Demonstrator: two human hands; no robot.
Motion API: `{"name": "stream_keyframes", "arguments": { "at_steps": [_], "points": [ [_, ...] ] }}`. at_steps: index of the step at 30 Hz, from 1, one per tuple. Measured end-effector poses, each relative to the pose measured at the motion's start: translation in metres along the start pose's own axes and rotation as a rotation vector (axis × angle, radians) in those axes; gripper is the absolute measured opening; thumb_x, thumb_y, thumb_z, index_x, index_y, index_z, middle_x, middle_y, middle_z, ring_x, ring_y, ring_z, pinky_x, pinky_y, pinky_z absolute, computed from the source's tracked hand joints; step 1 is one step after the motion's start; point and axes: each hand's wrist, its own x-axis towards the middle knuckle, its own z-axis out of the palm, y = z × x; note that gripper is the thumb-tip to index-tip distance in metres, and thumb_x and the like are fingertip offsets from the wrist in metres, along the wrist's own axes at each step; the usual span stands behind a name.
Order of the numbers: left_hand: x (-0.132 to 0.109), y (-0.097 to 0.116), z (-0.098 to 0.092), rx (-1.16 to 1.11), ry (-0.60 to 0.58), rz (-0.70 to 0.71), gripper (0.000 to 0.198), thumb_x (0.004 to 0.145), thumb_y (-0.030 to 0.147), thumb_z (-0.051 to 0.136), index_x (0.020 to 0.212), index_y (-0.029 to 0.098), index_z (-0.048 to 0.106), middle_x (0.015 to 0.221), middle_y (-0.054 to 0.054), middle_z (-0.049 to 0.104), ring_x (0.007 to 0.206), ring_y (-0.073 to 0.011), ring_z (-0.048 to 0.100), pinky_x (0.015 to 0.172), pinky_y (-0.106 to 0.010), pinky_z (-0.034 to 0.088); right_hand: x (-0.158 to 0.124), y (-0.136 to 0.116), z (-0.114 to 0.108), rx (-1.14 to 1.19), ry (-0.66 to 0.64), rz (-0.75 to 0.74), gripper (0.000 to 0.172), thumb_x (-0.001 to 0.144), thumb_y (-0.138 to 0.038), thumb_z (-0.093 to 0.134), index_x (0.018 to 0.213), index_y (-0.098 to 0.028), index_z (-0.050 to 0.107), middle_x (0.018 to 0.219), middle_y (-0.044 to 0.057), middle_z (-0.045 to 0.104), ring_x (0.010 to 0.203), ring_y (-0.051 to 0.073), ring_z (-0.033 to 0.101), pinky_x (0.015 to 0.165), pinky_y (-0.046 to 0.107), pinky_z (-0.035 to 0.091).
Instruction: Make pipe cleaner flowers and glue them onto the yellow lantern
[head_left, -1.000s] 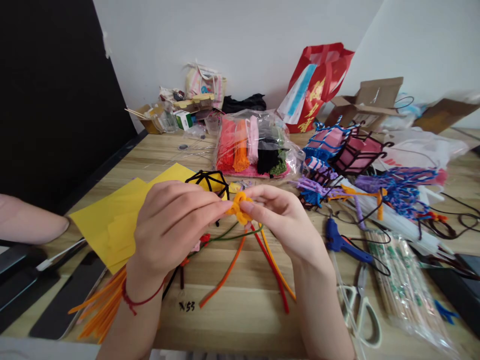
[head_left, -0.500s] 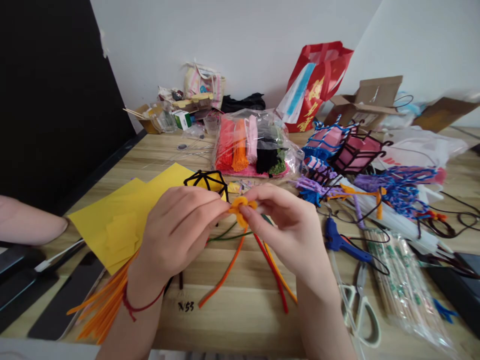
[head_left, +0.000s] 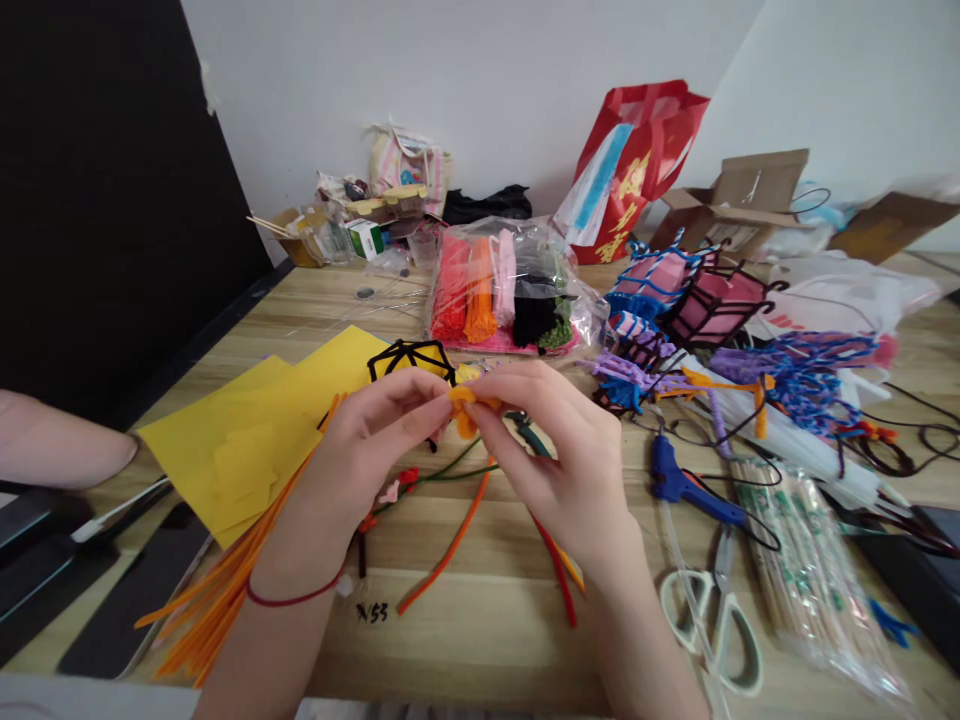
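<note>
Far left of the orange twist [head_left: 463, 408], at the frame edge: another person's forearm [head_left: 52, 440], lying on the table [head_left: 480, 640], well apart from the work.

Nearer the twist, on the same side: yellow paper sheets [head_left: 240, 440], flat and overlapping.

Below and left of the twist: bundle of orange stems [head_left: 217, 600], fanned out, upper ends hidden behind the left wrist. Red thread bracelet [head_left: 292, 598] on that wrist.

Touching the twist from the left: left hand [head_left: 367, 440], thumb and forefinger pinched tight on it, other fingers loosely curled.

Twist itself: held clear of the table between both hands, mostly covered by fingertips; exact shape cannot be told.

Touching the twist from the right: right hand [head_left: 555, 450], thumb and forefinger clamped on it, remaining fingers half curled. Fingertips of both hands meeting at the twist.

Just behind the twist: black wire frame [head_left: 412, 358] on the yellow paper, front edge hidden by the left fingers. Farther behind: clear bag of coloured stems [head_left: 510, 290].

Beneath the twist, on the wood: loose orange stem [head_left: 450, 545] and red stem [head_left: 559, 575], upper ends hidden by the hands.

Right of the twist, past the right hand: blue glue gun [head_left: 675, 480]. Below and right: white-handled scissors [head_left: 712, 620]. Farther right: pack of wooden skewers [head_left: 802, 570].

Behind and right of the twist: pink lantern [head_left: 712, 300]; behind that, against the wall, red paper bag [head_left: 637, 160].
</note>
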Motion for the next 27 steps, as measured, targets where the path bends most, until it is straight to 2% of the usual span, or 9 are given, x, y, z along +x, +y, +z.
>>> {"name": "stream_keyframes", "arguments": {
  "at_steps": [4, 6, 10, 14, 19, 24, 27],
  "points": [
    [-0.0027, 0.0018, 0.0018, -0.002, 0.119, 0.066, 0.019, 0.089, 0.042, 0.067, 0.082, 0.024, 0.066, 0.078, -0.001, 0.061, 0.075, -0.0158, 0.057, 0.068, -0.026, 0.049, -0.0011, 0.0006, 0.0055, 0.239, 0.086, 0.292, 0.008, 0.090, -0.021, 0.069, 0.098, -0.022, 0.069, 0.088, 0.003, 0.074, 0.076, 0.015, 0.070, 0.070, 0.027, 0.060],
    [-0.0038, 0.0016, 0.0000, 0.100, 0.092, 0.135, 0.022, 0.092, 0.046, 0.063, 0.087, 0.025, 0.067, 0.082, -0.002, 0.063, 0.079, -0.0175, 0.059, 0.069, -0.028, 0.049, -0.0018, 0.0006, 0.0071, 0.300, 0.121, 0.392, 0.006, 0.087, -0.023, 0.072, 0.092, -0.022, 0.070, 0.084, 0.002, 0.074, 0.071, 0.015, 0.070, 0.065, 0.027, 0.060],
    [-0.0037, -0.0004, -0.0037, 0.343, -0.057, 0.303, 0.016, 0.096, 0.041, 0.058, 0.098, 0.026, 0.064, 0.090, -0.002, 0.064, 0.083, -0.0177, 0.060, 0.077, -0.031, 0.049, -0.0028, 0.0012, 0.0081, 0.262, 0.137, 0.358, 0.005, 0.085, -0.020, 0.072, 0.089, -0.022, 0.069, 0.086, 0.003, 0.074, 0.074, 0.015, 0.069, 0.068, 0.027, 0.059],
    [-0.0034, -0.0003, -0.0015, 0.457, -0.036, 0.380, 0.011, 0.099, 0.031, 0.053, 0.094, 0.025, 0.061, 0.089, -0.001, 0.063, 0.082, -0.0162, 0.058, 0.075, -0.029, 0.047, -0.0022, 0.0015, 0.0079, 0.276, 0.135, 0.368, 0.005, 0.085, -0.019, 0.071, 0.088, -0.022, 0.070, 0.086, 0.002, 0.074, 0.074, 0.014, 0.069, 0.069, 0.026, 0.059],
    [-0.0041, -0.0016, -0.0005, 0.395, -0.033, 0.334, 0.017, 0.098, 0.035, 0.054, 0.085, 0.025, 0.059, 0.074, 0.002, 0.055, 0.066, -0.0143, 0.051, 0.062, -0.028, 0.042, 0.0009, 0.0020, 0.0068, 0.497, 0.146, 0.528, 0.010, 0.077, -0.024, 0.079, 0.083, -0.021, 0.071, 0.079, 0.001, 0.075, 0.066, 0.014, 0.070, 0.063, 0.024, 0.060],
    [-0.0078, -0.0048, -0.0030, 0.313, 0.003, 0.214, 0.027, 0.100, 0.047, 0.048, 0.090, 0.026, 0.061, 0.077, 0.000, 0.058, 0.069, -0.0162, 0.053, 0.062, -0.028, 0.044, 0.0041, 0.0016, 0.0069, 0.624, 0.140, 0.652, 0.018, 0.072, -0.031, 0.084, 0.077, -0.020, 0.071, 0.068, -0.001, 0.073, 0.056, 0.012, 0.066, 0.055, 0.024, 0.058],
    [-0.0080, -0.0040, -0.0050, 0.232, -0.040, 0.150, 0.047, 0.099, 0.063, 0.034, 0.096, 0.025, 0.062, 0.081, -0.004, 0.061, 0.074, -0.0192, 0.056, 0.061, -0.030, 0.047, 0.0050, 0.0035, 0.0091, 0.649, 0.127, 0.718, 0.020, 0.073, -0.034, 0.084, 0.072, -0.020, 0.069, 0.064, -0.002, 0.072, 0.053, 0.011, 0.064, 0.051, 0.023, 0.055]
  ]
}}
